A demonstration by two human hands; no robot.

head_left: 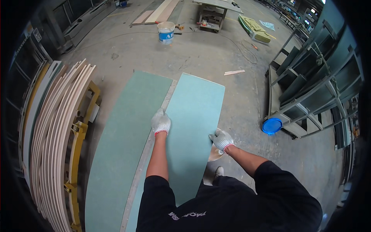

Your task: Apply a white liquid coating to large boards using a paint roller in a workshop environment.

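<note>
A long, pale blue-green panel [195,104] is tilted in front of me, its near end reaching my body. In a white knit glove, my left hand [160,122] is closed on the panel's left edge, fingers partly hidden. My right hand [222,139], gloved the same way, grips the right edge with its thumb on the top face. To the left lies a darker green board [125,116], with a narrow grey strip [141,166] between it and the panel. A round, tan-topped container [215,153] shows partly below my right hand.
Stacked long boards [58,135] lean by a yellow metal frame [79,135] at left. On the right stands a metal rack [309,96] of sheets, with a blue lid [272,126] beside it. A bucket [166,33] and a workbench [211,17] stand ahead. A cord [247,60] crosses the floor.
</note>
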